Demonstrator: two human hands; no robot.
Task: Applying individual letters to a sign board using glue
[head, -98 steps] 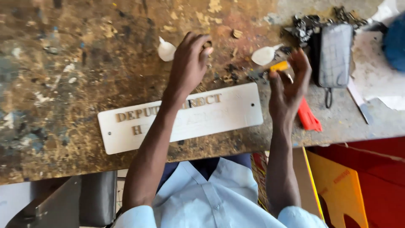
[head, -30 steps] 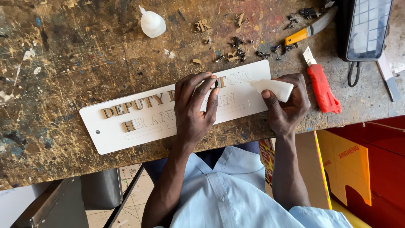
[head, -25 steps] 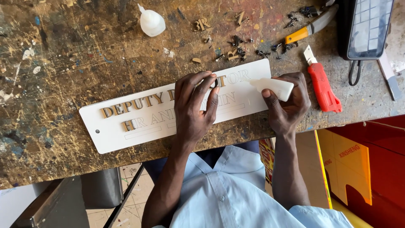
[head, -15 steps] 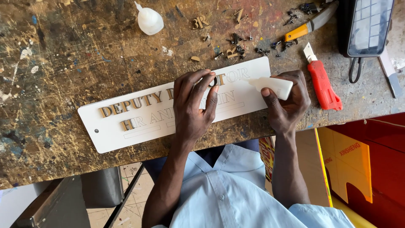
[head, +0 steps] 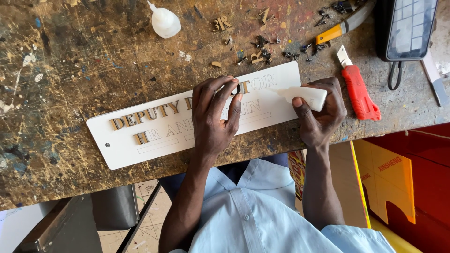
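1. White, long and round-cornered, the plastic sign plate (head: pixel 154 136) is lying slantwise on the scarred, paint-flecked wooden workbench (head: pixel 70 65), and both hands are resting on it
2. The left hand (head: pixel 216 117) is lying flat on the plate's middle, grasping nothing; its fingertips (head: pixel 233 84) are pressing down on a small gold cut-out letter (head: pixel 244 86) in the upper row
3. The right hand (head: pixel 321 110) is clenching a small white squeeze bottle (head: pixel 307 96) at the plate's right end, with the bottle's nozzle pointing toward the left hand's fingertips and lying just over the plate
4. Gold letters are already sitting along the plate on the far side of the left hand from the bottle, while only faint outlines are showing beneath and between the hands
5. Just beyond the right hand's knuckles, a red utility knife (head: pixel 358 89) is lying on the bench, apart from the plate
6. Past the left fingertips, loose gold letters (head: pixel 220 23) and dark scraps are lying scattered, with a second white bottle (head: pixel 164 21) further off and an orange-handled knife (head: pixel 342 28) above the right hand
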